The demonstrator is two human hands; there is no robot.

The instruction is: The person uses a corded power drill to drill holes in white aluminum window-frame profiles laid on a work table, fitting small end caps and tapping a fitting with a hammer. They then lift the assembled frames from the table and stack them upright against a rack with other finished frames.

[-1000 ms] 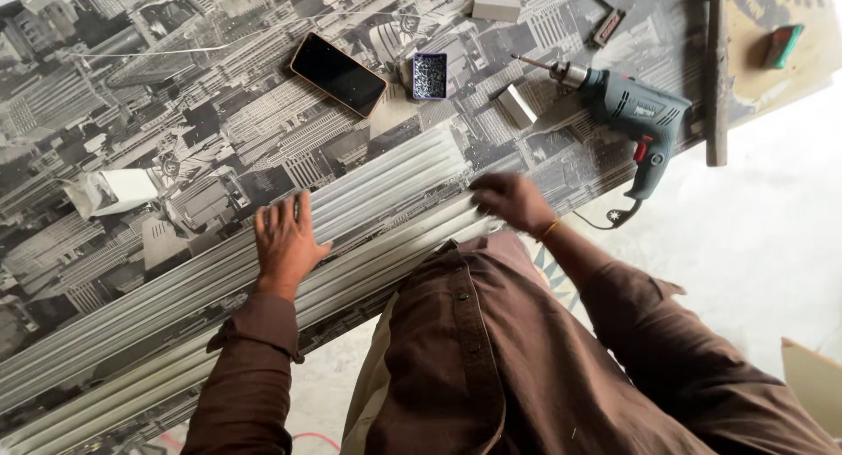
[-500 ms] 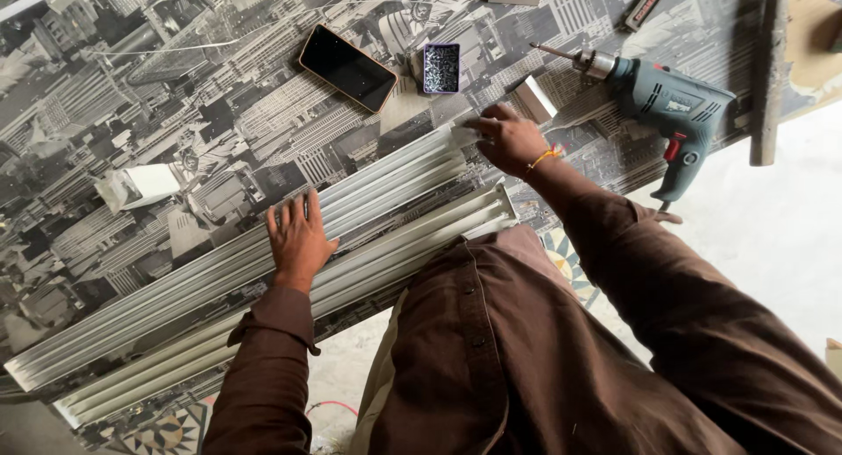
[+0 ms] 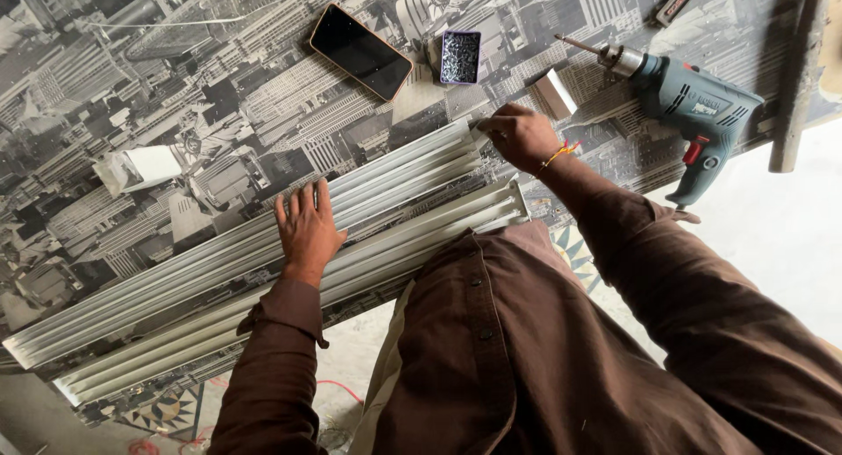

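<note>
Left hand (image 3: 307, 229) pressing flat, fingers spread, steadying the rails (image 3: 263, 253), while right hand (image 3: 519, 135) is pinching their end at two o'clock, drill (image 3: 702, 104) lying beyond

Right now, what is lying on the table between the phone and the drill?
In the head view, between the phone and the drill sits a small purple box of what look like screws, and then a small pale block closer to the drill.

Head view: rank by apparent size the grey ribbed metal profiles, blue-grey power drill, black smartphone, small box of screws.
1. Grey ribbed metal profiles
2. Blue-grey power drill
3. Black smartphone
4. Small box of screws
</note>
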